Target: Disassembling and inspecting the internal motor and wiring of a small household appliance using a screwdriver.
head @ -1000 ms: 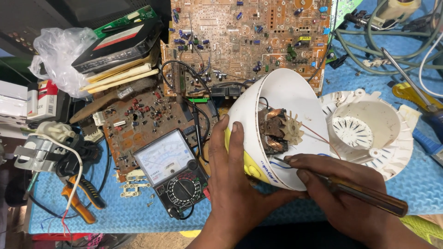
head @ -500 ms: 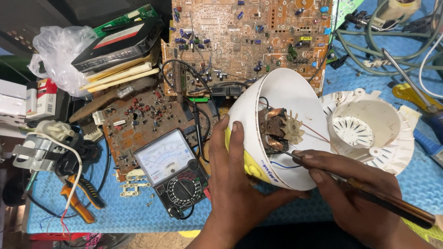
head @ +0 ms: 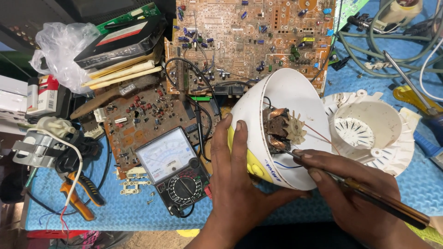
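Head view: a red-and-white rectangular carton (head: 41, 94) lay at the bench's left edge. The left hand (head: 240, 184) gripped the tilted white plastic motor housing (head: 286, 127), centre bench. The right hand (head: 355, 193) held a brown-handled screwdriver (head: 369, 196), its tip against the copper-wound motor (head: 279, 129).

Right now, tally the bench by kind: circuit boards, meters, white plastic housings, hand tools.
Circuit boards: 2, a large one and a small one
Analog multimeters: 1
White housings: 2, a held shell and a vented cover
Hand tools: 2, a held screwdriver and orange-handled pliers
Total: 7
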